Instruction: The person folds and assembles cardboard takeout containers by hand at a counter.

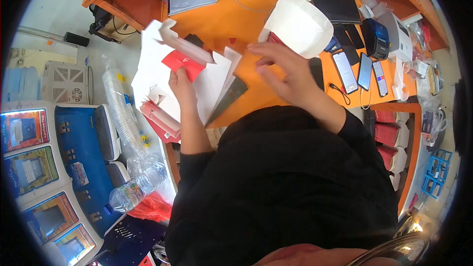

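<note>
My left hand [182,86] is closed on a flat, cut-and-creased white cardboard box blank [207,91], its fingers against a red panel [183,64]. Several more red-and-white folded flaps [160,118] lie beneath and beside it, overlapping so that I cannot separate them. My right hand [288,74] is raised over the orange desk with its fingers spread, holding nothing. Just beyond it stands an open white cardboard box [300,22] with curved walls, a bit of red showing at its lower left edge.
Three phones [345,71] lie to the right, near a black card-machine-like device [375,37] and a white printer-like box [396,34]. Under the desk's right side are stacked red-and-white boxes [387,133]. On the left are nested plastic cups [120,103], a bottle [135,192] and a drink dispenser [81,143].
</note>
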`<state>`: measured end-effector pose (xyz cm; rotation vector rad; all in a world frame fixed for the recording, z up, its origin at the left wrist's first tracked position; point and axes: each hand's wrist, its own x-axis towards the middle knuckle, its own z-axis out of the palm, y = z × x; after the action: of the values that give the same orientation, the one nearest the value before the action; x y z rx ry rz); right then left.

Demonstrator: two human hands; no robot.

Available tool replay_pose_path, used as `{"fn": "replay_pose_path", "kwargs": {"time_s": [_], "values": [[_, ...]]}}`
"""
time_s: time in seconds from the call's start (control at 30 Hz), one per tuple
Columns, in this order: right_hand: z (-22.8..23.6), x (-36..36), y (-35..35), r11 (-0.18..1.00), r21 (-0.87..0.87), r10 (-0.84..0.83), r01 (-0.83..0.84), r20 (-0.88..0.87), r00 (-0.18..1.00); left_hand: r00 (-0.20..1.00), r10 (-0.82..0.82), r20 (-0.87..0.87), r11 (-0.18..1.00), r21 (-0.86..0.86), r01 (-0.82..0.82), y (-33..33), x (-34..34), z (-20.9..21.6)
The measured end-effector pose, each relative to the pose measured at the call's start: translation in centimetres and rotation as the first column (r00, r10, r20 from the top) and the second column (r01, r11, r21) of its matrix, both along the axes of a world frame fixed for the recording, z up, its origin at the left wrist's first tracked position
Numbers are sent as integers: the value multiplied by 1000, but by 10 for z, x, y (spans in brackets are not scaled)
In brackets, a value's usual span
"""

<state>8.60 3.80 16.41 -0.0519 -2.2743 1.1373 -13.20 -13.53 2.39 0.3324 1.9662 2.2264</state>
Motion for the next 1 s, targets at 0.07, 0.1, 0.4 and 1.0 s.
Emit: {"fn": "replay_pose_path", "kwargs": {"time_s": [0.07, 0.1, 0.4, 1.0], "values": [[-9, -12, -14, 996, 15, 91, -92, 50, 995, 996, 34, 80, 989, 144, -46, -2, 17, 49], [-16, -20, -21, 991, 55, 118, -121, 60, 991, 998, 15, 54, 990, 138, -23, -7, 22, 61], [-14, -53, -30, 876, 357, 396, -324, -149, 906, 999, 39, -27, 972, 232, -31, -20, 72, 131], [8, -43, -41, 922, 388, 126, 2, -305, 944, 893, -350, -282, 935, -168, 313, -15, 104, 132]]}}
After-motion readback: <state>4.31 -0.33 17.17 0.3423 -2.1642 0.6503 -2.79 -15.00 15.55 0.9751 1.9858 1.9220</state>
